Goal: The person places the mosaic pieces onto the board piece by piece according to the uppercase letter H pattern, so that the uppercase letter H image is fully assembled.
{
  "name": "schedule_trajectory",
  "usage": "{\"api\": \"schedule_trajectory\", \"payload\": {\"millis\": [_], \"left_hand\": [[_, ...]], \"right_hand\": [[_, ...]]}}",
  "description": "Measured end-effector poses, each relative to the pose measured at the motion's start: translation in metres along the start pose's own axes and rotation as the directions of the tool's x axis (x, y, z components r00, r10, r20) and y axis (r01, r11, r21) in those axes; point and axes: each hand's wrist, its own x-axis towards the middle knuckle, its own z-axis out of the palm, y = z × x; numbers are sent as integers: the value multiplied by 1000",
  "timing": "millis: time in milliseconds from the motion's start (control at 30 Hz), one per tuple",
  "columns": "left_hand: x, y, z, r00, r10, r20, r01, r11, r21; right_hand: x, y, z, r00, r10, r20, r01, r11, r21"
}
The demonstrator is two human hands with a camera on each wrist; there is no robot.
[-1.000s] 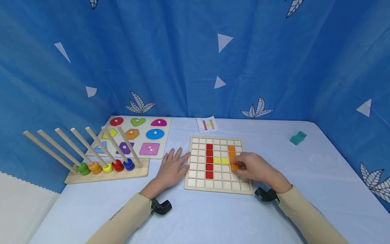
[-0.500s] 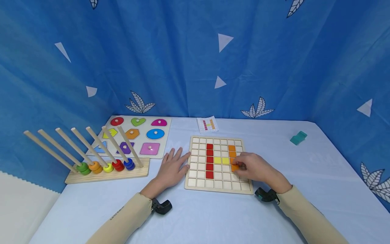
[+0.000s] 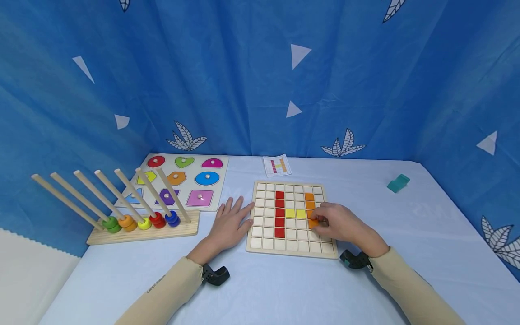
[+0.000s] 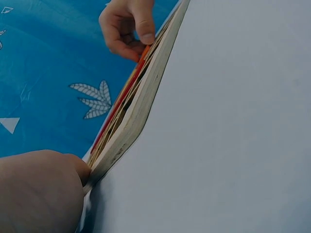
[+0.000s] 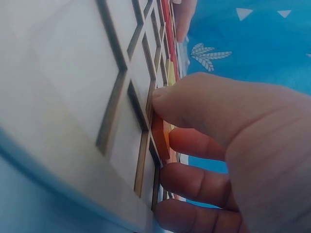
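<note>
A square wooden grid board [image 3: 291,253] lies on the table, holding a column of red tiles [image 3: 279,212], two yellow tiles [image 3: 290,213] and an orange column [image 3: 309,197] at the right. My right hand [image 3: 343,222] pinches an orange tile [image 5: 159,137] between thumb and index finger, low in that orange column. Its lower side sits right at a grid cell in the right wrist view; the hand covers part of the column. My left hand [image 3: 229,224] rests with fingers spread, fingertips and thumb touching the board's left edge.
Behind the board is a small pattern card [image 3: 277,165] printed with a like figure. To the left stand a peg abacus [image 3: 142,231] with coloured rings and a shape puzzle [image 3: 188,176]. A teal piece [image 3: 398,183] lies at the far right. Blue curtain [image 3: 243,81] encloses the table's back.
</note>
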Motion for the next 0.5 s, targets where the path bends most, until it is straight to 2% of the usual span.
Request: {"api": "schedule_trajectory", "payload": {"millis": [500], "left_hand": [[0, 0, 0, 1000, -9, 13, 9, 1000, -2]], "right_hand": [[1, 0, 0, 1000, 1, 2, -1, 1000, 19]]}}
